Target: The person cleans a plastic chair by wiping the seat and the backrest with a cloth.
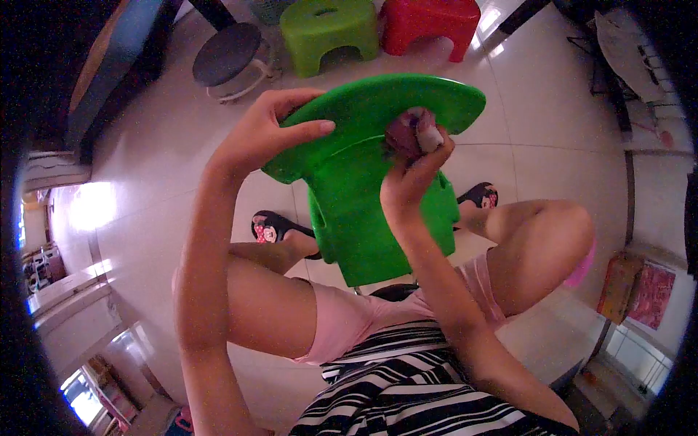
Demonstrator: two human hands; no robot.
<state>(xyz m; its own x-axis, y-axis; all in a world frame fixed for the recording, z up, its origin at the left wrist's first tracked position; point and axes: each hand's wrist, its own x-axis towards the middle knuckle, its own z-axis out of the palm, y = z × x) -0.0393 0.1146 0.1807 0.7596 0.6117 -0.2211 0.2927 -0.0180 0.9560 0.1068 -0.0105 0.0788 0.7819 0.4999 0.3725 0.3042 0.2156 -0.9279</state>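
A glossy green plastic chair (382,240), by its look a small one, stands tilted between my knees, its wide curved upper edge away from me. My left hand (265,134) grips the left end of that edge, thumb on the near face and fingers going behind it. In my right hand (418,171) is a crumpled purple and whitish cloth (408,134), pressed against the upper part of the green face. The lower end and underside of the chair are partly hidden by my right forearm and legs.
Beyond the chair are a round dark-topped stool (229,54), a lime green stool (331,33) and a red stool (430,25) on the pale tiled floor (538,138). A wooden box-like item (620,287) is at the right. My feet in black slippers (273,227) flank the chair.
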